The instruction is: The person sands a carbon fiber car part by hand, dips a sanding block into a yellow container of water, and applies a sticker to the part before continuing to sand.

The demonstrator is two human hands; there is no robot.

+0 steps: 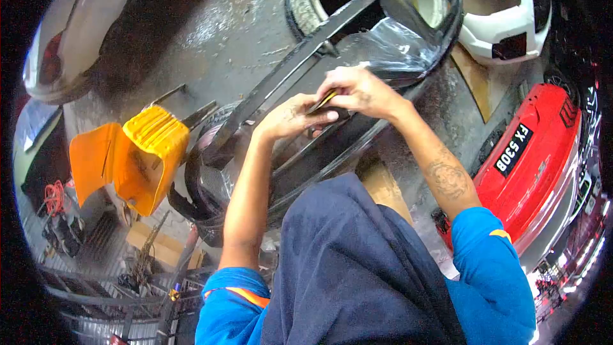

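Both my hands meet over a large black car bumper (300, 83) that stretches diagonally across the middle of the head view. A small dark and yellow object (324, 100) is between them, too small to name. My left hand (295, 117) has its fingers closed around the lower side of that object, thumb pointing right. From the upper right, my right hand (355, 91) pinches the same object. Crumpled clear plastic film (389, 45) covers part of the bumper just beyond my right hand.
An orange-yellow plastic chair (150, 153) stands left of the bumper. Behind it lies a tyre (303, 0). A white bumper part (504, 29) is at the upper right, a red bumper (530, 153) at the right. Cardboard (386, 188) lies beneath.
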